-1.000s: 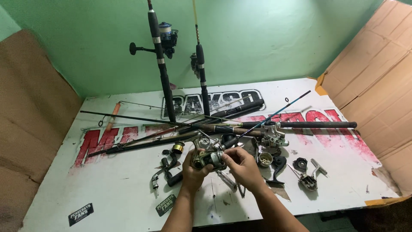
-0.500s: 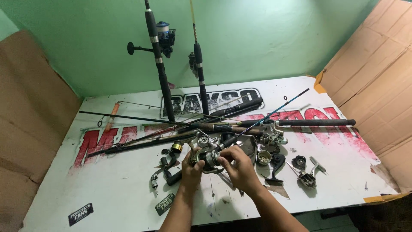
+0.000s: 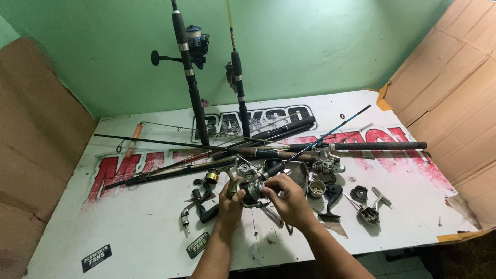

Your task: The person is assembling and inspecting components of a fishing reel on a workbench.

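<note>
Close around both hands (image 3: 261, 199): reel parts (image 3: 361, 204); rods (image 3: 248, 152) (behind).

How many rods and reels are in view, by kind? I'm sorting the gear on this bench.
Rods leaning upright on the wall: 2
Reel held in both hands: 1
Reel lying by the black-handled rod: 1
Total: 4
Rods lying flat overlap too much to count.
</note>
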